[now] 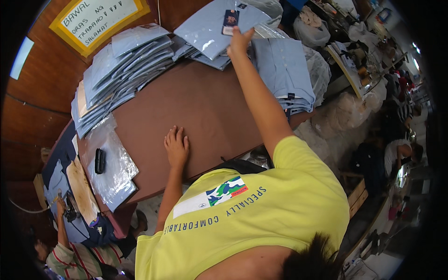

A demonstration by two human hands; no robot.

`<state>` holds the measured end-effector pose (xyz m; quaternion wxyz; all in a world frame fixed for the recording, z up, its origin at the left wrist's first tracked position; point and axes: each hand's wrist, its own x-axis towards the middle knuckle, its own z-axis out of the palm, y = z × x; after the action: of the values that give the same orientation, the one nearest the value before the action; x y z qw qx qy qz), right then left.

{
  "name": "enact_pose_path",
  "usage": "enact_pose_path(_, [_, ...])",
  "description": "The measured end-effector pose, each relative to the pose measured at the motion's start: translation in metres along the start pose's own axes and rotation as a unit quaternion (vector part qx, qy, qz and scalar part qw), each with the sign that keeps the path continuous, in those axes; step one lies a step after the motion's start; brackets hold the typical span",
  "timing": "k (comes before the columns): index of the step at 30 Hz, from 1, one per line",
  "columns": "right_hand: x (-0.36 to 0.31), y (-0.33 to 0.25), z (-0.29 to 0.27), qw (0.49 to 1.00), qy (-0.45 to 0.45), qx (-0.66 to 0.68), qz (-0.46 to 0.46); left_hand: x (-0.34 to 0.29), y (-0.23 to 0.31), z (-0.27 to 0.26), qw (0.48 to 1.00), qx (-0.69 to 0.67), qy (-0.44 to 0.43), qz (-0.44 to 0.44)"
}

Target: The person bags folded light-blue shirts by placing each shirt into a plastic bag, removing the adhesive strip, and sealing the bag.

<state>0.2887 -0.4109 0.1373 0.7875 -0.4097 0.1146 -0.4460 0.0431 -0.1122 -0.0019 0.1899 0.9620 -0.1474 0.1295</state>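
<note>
One broad brown worktop (200, 107) spans the frame's middle. Blue garments in clear plastic (135, 60) stack at upper left; a flat light-blue bagged shirt (198, 30) lies upper centre. The right hand (239, 43) touches it beside a dark rectangular tag (230, 19), pinch unclear; the left hand (177, 148) rests loosely spread. Likely stacking; next calls for squaring edges.

Far left, dark handwriting in four lines fills a white, yellow-bordered sign (99, 23) on the wooden wall (37, 70). On the far packed blue shirt (201, 33), a dark tag (231, 19) bears small print; nearer, dark lettering curves across the yellow-green T-shirt (284, 210).
</note>
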Motion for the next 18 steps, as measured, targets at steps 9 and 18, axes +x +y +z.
enact_pose_path(9, [0.03, 0.037, -0.043, 0.897, -0.237, -0.363, 0.085, 0.007, 0.01, 0.011, 0.999, -0.004, 0.025, -0.045])
enact_pose_path(18, [0.037, -0.178, -0.28, 0.684, -0.066, -0.726, -0.04, 0.13, 0.151, 0.065, 0.867, -0.482, -0.125, -0.022])
